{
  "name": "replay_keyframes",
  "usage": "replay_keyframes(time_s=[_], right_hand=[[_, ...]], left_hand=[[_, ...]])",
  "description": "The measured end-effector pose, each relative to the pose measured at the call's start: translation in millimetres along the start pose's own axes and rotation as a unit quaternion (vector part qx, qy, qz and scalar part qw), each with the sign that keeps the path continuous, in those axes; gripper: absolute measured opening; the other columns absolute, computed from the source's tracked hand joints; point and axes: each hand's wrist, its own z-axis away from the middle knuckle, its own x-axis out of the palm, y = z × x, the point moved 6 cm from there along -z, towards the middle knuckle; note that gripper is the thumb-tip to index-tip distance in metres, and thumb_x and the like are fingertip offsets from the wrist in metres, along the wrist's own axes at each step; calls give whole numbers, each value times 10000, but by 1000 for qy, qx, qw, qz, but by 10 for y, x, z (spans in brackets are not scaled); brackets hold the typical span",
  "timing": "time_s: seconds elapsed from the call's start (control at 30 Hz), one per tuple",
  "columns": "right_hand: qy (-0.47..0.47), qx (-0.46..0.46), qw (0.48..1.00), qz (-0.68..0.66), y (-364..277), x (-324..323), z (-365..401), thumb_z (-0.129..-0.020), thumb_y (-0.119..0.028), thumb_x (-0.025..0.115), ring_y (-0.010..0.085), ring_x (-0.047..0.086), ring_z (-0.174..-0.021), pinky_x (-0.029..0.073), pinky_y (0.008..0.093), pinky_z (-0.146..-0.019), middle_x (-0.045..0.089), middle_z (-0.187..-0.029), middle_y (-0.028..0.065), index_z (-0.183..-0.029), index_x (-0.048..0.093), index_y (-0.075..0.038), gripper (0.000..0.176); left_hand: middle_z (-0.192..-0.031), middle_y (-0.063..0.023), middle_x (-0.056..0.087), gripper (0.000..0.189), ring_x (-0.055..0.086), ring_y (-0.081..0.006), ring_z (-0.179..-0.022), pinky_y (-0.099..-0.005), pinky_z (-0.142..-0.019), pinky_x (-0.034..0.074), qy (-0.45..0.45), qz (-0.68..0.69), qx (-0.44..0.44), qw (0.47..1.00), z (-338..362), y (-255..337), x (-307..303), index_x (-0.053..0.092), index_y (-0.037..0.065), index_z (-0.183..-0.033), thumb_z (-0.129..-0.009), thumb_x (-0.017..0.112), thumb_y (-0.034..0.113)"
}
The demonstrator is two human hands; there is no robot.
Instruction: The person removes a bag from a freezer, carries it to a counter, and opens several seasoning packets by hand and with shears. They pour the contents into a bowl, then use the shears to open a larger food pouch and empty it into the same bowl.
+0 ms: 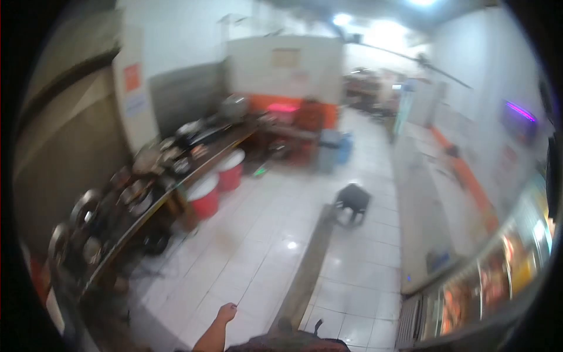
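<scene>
My left hand is low in the view, in front of my body and above the white tiled floor. Its fingers are curled closed. A small dark tip shows at the fingers, too small and blurred to name. My right hand is out of view. Dark clothing covers my body at the bottom edge, with a thin dark strap or cord end sticking up.
A long counter with pots and pans runs along the left. Two red buckets with white lids stand beside it. A black stool is ahead, near a grey floor strip. A lit display case stands at right.
</scene>
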Motion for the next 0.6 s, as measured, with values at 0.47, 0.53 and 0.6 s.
replay_keyframes(time_s=[0.47, 0.53, 0.6], right_hand=[[-310, -245, 895, 207, -5218, 6143, 271, -844, -186, 611, 253, 645, -866, 510, 410, -759, 655, -971, 81, -1166, 577, -72, 343], [-306, -219, 898, 229, -5293, 6545, 263, -846, -209, 619, 259, 639, -896, 511, 413, -783, 654, -983, 84, -1161, 578, -67, 348], [-266, -183, 916, 238, -5484, 6831, 340, -853, -238, 623, 272, 634, -925, 518, 412, -789, 651, -995, 93, -1158, 579, -60, 355]], left_hand=[[-1035, -139, 679, 262, 652, -324, -975, -449, -813, 519, -360, -188, -88, 909, 23, -1303, 104, 713, 94, -942, -820, 528, 231], [-1050, -143, 674, 272, 648, -329, -980, -450, -828, 513, -351, -149, -117, 917, -545, -1306, 20, 709, 85, -955, -830, 516, 231], [-1065, -148, 669, 282, 644, -334, -985, -450, -843, 508, -340, -136, -114, 924, -1292, -1283, -175, 704, 76, -968, -841, 504, 230]])
